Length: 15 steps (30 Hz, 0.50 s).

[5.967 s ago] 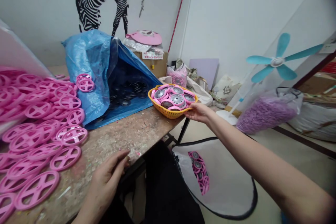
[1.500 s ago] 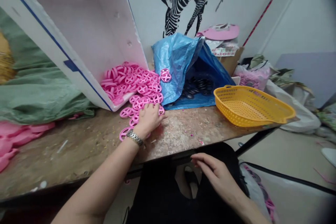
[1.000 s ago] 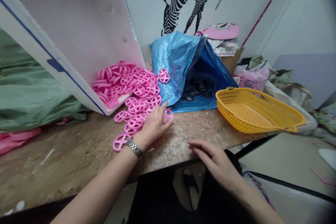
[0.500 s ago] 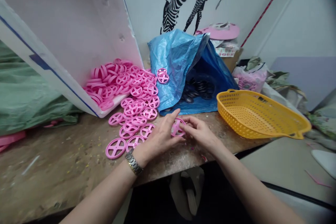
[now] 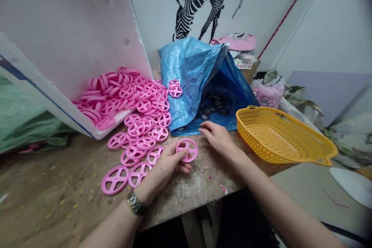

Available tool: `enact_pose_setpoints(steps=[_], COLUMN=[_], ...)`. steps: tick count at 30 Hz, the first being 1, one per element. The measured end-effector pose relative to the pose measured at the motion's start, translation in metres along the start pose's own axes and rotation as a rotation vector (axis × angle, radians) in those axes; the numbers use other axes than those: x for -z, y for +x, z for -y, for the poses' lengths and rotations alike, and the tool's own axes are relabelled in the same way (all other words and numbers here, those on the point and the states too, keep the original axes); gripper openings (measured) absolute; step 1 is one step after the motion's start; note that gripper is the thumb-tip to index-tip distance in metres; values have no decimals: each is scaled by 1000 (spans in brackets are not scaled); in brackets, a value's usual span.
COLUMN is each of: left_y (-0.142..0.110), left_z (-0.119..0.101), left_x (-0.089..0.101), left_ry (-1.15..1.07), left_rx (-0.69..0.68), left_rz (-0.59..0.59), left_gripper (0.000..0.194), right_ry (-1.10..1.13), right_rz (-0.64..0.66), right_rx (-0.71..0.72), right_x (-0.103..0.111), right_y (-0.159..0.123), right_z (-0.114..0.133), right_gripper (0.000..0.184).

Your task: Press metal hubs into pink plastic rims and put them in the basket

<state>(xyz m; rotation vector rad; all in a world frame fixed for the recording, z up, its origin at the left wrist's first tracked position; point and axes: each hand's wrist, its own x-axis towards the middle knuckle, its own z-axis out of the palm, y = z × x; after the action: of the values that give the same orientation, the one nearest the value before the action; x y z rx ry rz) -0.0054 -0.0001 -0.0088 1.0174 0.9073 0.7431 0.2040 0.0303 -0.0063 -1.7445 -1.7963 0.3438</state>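
Note:
Between thumb and fingers, my left hand [image 5: 171,161] grips a pink plastic wheel [image 5: 194,151] with a cross of spokes, above the worktable [image 5: 203,186]. My right hand [image 5: 217,137] is apart from it, fingers loosely bent and nothing visible in them, near the mouth of the blue sack [image 5: 186,69]. Dark, shiny round pieces [image 5: 216,104] lie inside that sack. Left of my hands, many similar pink wheels [image 5: 115,180] spread over the table and spill from a tipped white foam box [image 5: 110,128].
A yellow perforated basket [image 5: 267,131] stands to the right at the table's edge. Behind it sits a clear bag of pink pieces [image 5: 269,91]. Green cloth [image 5: 26,112] lies at the far left. Two small pink wheels [image 5: 175,90] rest on the sack's side.
My right hand has come away from the pink wheel and moved right. The wheel stays in my left hand, which has shifted slightly left and down. The view has turned a little.

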Motion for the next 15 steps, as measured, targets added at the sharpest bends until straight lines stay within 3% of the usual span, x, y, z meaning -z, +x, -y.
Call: enact_pose_setpoints(steps=[4, 9, 15], left_y=[2, 4, 6], left_z=[0, -2, -4], left_x=[-4, -8, -3], left_ry=[-3, -7, -70], left_rx=[26, 80, 40], left_rz=[1, -27, -61], left_gripper=[37, 35, 39], right_ry=[-251, -397, -401], right_rz=[-60, -68, -106], right_rx=[-98, -150, -155], right_x=[5, -11, -22], right_y=[42, 70, 77], right_z=[-21, -35, -48], right_gripper=[32, 47, 34])
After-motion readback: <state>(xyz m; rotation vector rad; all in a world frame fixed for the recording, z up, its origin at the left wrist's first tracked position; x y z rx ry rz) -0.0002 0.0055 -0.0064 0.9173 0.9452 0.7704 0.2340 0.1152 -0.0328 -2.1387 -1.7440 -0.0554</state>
